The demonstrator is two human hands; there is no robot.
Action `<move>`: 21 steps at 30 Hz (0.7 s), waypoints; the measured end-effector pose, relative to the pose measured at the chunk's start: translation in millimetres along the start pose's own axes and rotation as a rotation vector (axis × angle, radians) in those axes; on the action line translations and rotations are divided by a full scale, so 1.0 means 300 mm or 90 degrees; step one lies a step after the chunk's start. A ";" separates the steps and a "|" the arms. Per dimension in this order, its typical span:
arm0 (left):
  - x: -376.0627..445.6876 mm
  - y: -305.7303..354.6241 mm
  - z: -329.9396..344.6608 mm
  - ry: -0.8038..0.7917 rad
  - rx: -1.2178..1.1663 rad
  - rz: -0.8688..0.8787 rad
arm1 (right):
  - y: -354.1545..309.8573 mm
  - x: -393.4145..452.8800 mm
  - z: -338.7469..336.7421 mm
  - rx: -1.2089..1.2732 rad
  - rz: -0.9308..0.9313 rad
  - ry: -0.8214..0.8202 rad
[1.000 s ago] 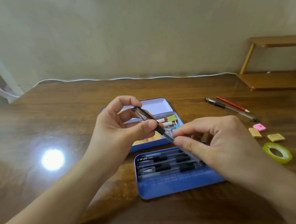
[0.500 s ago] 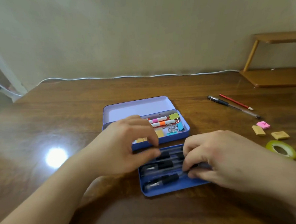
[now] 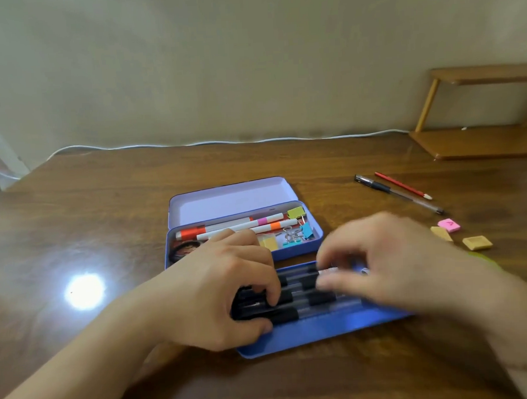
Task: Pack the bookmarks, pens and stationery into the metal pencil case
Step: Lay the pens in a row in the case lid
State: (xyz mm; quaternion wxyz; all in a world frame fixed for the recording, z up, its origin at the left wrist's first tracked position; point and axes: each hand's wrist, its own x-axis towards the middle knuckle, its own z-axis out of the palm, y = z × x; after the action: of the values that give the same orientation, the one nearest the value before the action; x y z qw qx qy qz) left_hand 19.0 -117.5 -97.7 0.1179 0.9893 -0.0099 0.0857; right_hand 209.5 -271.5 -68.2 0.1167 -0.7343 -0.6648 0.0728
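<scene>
The blue metal pencil case [image 3: 292,253] lies open mid-table, its lid [image 3: 225,201] tipped back. Inside are two white markers [image 3: 242,225], binder clips [image 3: 306,231] and sticky notes [image 3: 270,243]. In front of it sits a separate blue tray [image 3: 324,331] with several black-capped pens [image 3: 319,299] side by side. My left hand [image 3: 224,286] covers the tray's left end, fingers and thumb pinching the nearest pen. My right hand [image 3: 390,259], blurred, hovers over the tray's right end with its fingers spread and nothing visible in them.
At the right lie a loose black pen [image 3: 399,193], a red pencil [image 3: 402,186], a pink eraser [image 3: 449,224] and two tan erasers [image 3: 476,243]. A wooden shelf [image 3: 479,142] stands back right. A white cable [image 3: 222,142] runs along the wall.
A second ago both hands held a pen up over the case. They came down to the tray and laid it among the others; now my right hand slides sideways while the left stays on the pens.
</scene>
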 end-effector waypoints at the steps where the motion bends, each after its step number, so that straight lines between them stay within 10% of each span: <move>1: -0.001 0.001 0.000 0.001 0.000 0.001 | 0.060 0.005 -0.012 0.036 0.060 0.095; 4: 0.000 0.007 0.000 0.004 0.000 0.001 | 0.268 0.012 -0.034 -0.023 0.287 0.340; 11: 0.004 0.012 0.006 -0.001 -0.004 0.006 | 0.411 0.038 0.007 -0.084 0.599 0.226; 16: 0.002 -0.002 0.010 0.013 -0.005 0.006 | 0.409 0.042 0.008 -0.011 0.500 0.343; 21: 0.006 -0.003 0.010 0.189 -0.207 -0.063 | 0.277 0.020 -0.073 0.512 0.095 0.725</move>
State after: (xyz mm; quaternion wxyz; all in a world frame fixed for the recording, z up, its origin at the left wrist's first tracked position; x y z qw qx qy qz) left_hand 21.3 -117.3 -100.5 0.2798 0.9331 0.0423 0.2219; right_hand 295.5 -274.5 -69.0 0.7043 -0.6015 -0.3695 -0.0752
